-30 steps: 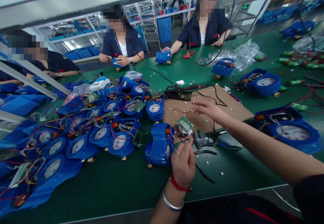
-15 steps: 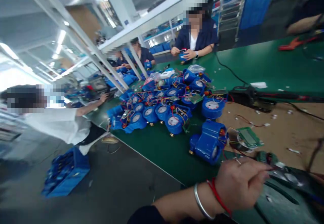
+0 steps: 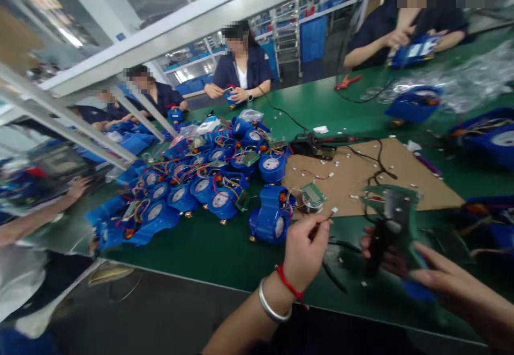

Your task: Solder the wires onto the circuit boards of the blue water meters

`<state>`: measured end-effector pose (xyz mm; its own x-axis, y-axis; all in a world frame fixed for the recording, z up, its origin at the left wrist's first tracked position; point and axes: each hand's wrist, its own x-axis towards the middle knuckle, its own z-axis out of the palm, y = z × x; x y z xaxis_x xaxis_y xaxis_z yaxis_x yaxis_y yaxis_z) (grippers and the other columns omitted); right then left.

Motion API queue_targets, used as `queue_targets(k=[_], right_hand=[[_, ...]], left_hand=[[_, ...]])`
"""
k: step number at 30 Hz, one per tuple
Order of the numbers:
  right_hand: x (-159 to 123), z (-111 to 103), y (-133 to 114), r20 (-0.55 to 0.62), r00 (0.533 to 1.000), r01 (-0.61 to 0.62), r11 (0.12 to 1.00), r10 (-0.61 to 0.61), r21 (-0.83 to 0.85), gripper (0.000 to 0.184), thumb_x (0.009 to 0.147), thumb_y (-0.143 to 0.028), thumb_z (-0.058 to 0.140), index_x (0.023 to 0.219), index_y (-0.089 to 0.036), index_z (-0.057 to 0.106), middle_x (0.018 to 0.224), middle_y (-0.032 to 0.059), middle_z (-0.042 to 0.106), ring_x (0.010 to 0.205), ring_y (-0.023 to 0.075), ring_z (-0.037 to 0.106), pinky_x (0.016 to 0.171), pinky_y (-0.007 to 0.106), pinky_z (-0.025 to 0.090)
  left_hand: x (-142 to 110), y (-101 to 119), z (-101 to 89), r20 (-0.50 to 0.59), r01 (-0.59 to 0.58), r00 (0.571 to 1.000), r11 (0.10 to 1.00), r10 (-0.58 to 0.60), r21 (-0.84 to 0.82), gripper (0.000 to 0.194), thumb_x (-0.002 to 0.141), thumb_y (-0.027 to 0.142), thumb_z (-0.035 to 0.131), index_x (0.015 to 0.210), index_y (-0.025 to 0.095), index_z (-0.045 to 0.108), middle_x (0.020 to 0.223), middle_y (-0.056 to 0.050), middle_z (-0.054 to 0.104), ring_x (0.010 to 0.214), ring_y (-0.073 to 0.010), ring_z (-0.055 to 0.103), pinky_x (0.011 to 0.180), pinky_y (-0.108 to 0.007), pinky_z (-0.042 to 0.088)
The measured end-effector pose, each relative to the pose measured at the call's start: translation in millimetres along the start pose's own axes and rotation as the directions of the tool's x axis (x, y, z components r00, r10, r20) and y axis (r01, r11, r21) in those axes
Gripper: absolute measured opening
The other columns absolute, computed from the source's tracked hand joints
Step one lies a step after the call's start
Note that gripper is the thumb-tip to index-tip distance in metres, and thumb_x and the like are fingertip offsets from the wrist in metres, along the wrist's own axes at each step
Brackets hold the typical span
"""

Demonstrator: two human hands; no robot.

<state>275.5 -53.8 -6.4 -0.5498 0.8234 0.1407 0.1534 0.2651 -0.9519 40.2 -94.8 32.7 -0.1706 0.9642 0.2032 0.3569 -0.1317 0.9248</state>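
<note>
My left hand [image 3: 305, 250], with a red thread and a silver bangle at the wrist, pinches a thin red wire with a small white end [image 3: 332, 212] just in front of a blue water meter [image 3: 270, 214]. A green circuit board [image 3: 312, 193] lies beside that meter. My right hand [image 3: 395, 261] is blurred and closed around a green-handled tool [image 3: 391, 221], held upright above the green table [image 3: 225, 253].
Several blue meters with coloured wires [image 3: 209, 175] are heaped to the left. A brown cardboard sheet [image 3: 361, 175] carries white wire bits and a black soldering stand [image 3: 309, 143]. Black pliers [image 3: 335, 277] lie near my hands. Other workers sit at the table's far side and left.
The view has swung back right toward the table. My left hand has risen with the wire pinched in it. My right hand has come back into view, gripping the tool.
</note>
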Motion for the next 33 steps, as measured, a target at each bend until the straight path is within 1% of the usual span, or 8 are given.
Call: queue_targets(k=[2,4,9,16,21,24,27,33], right_hand=[[-2.4,0.1,-9.7,0.162,0.979,-0.133,0.991,0.128,0.026,0.042,0.081,-0.037,0.053,0.12,-0.023,0.06,0.117,0.0115,0.063,0.106,0.0324,0.06,0.09,0.049,0.049],[7.2,11.0,-26.7,0.176,0.964,-0.185,0.979,0.197,-0.083,0.037,0.08,-0.028,0.053,0.115,-0.019,0.06,0.116,0.0101,0.062,0.106,0.0305,0.058,0.093,0.046,0.045],[41.4,38.3,-58.6,0.157,0.981,-0.076,0.972,0.112,-0.223,0.023,0.083,-0.023,0.05,0.105,-0.018,0.055,0.098,0.0059,0.063,0.087,0.0217,0.058,0.079,0.033,0.045],[46.2,48.8,-42.1,0.099,0.992,-0.054,0.966,0.081,-0.253,0.007,0.083,-0.023,0.05,0.087,-0.018,0.053,0.084,0.0033,0.06,0.078,0.0201,0.055,0.07,0.03,0.04],[38.9,50.7,-35.0,-0.027,0.961,-0.277,0.953,0.276,-0.119,0.024,0.086,-0.039,0.049,0.08,-0.017,0.055,0.073,0.0045,0.058,0.074,0.0218,0.053,0.07,0.033,0.039],[32.1,38.3,-32.3,0.121,0.91,-0.412,0.897,0.396,0.16,0.031,0.085,-0.048,0.051,0.085,-0.017,0.057,0.075,0.0054,0.058,0.077,0.0216,0.054,0.075,0.033,0.04],[22.9,25.5,-29.5,0.367,0.858,-0.492,0.777,0.358,0.392,0.034,0.081,-0.044,0.057,0.101,-0.016,0.058,0.086,0.0069,0.06,0.084,0.0215,0.055,0.078,0.033,0.041],[10.7,17.2,-30.5,0.556,0.775,-0.614,0.564,0.3,0.552,0.036,0.082,-0.04,0.059,0.103,-0.012,0.056,0.081,0.0063,0.056,0.077,0.0194,0.055,0.073,0.034,0.042]], left_hand=[[3.6,1.6,0.7,0.032,0.061,0.998,0.997,-0.06,-0.041,0.02,0.091,0.025,0.048,0.092,0.016,0.066,0.088,-0.004,0.068,0.079,-0.0148,0.062,0.071,-0.024,0.048],[5.6,3.8,0.0,0.062,0.101,0.993,0.994,-0.098,-0.051,0.02,0.091,0.026,0.049,0.091,0.015,0.066,0.087,-0.004,0.068,0.078,-0.0149,0.061,0.071,-0.024,0.047],[4.9,7.6,-5.4,0.143,0.052,0.989,0.998,-0.046,-0.036,0.02,0.091,0.024,0.048,0.094,0.016,0.066,0.09,-0.003,0.068,0.084,-0.0155,0.06,0.076,-0.024,0.044],[4.0,1.4,-5.8,0.255,-0.077,0.966,0.992,0.049,0.101,0.017,0.089,0.014,0.048,0.09,0.017,0.065,0.09,-0.004,0.067,0.083,-0.0161,0.06,0.074,-0.025,0.043],[5.6,-1.4,-3.9,0.261,-0.117,0.963,0.979,0.07,0.167,0.017,0.092,0.018,0.047,0.086,0.017,0.063,0.086,-0.004,0.066,0.082,-0.016,0.059,0.074,-0.025,0.042],[5.9,-2.2,-6.7,0.264,-0.11,0.962,0.981,0.066,0.158,0.018,0.093,0.022,0.046,0.088,0.017,0.062,0.085,-0.003,0.065,0.081,-0.015,0.06,0.073,-0.025,0.043],[5.8,-4.4,-10.4,0.256,-0.133,0.962,0.98,0.091,0.151,0.018,0.093,0.023,0.046,0.089,0.017,0.062,0.084,-0.003,0.066,0.08,-0.0142,0.06,0.073,-0.024,0.044],[3.3,-13.6,-12.6,0.259,-0.297,0.938,0.922,0.232,0.248,0.018,0.092,0.02,0.046,0.098,0.017,0.062,0.092,-0.006,0.066,0.087,-0.0167,0.06,0.078,-0.028,0.046]])
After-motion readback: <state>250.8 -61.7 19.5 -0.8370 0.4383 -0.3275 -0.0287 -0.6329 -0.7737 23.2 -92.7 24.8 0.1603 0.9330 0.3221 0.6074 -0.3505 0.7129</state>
